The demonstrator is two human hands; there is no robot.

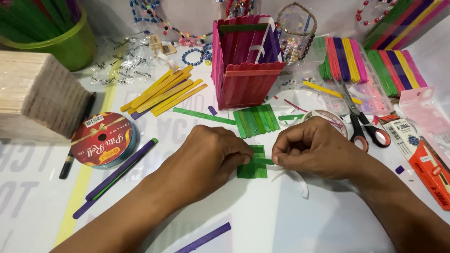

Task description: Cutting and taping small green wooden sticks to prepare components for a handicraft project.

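The left hand (206, 157) lies knuckles-up on the white table (290, 220), its fingertips pinched on the left edge of a small panel of green craft sticks (252, 169) lying flat between the two hands. The right hand (315, 147) meets it from the other side, thumb and forefinger clenched on a single green stick (263, 161) laid crosswise over the panel. The panel lies directly under and between both sets of fingertips, partly hidden by them. A curled white strip (300, 180) lies on the table just below the right hand.

Just beyond the hands a second green panel (256, 120) lies flat, with a loose green stick (204, 115) to its left. Behind that stands a pink and red stick box (246, 70), upright. Left of it lies a fan of yellow sticks (161, 91), and nearer the left forearm a red ribbon spool (104, 139) and long purple sticks (115, 178). A block of plain wooden sticks (40, 91) sits at the far left. Right of the right hand lie scissors (360, 122) with black and red handles, a tape roll (328, 119) partly behind the knuckles, and bundles of coloured sticks (370, 63) further back.
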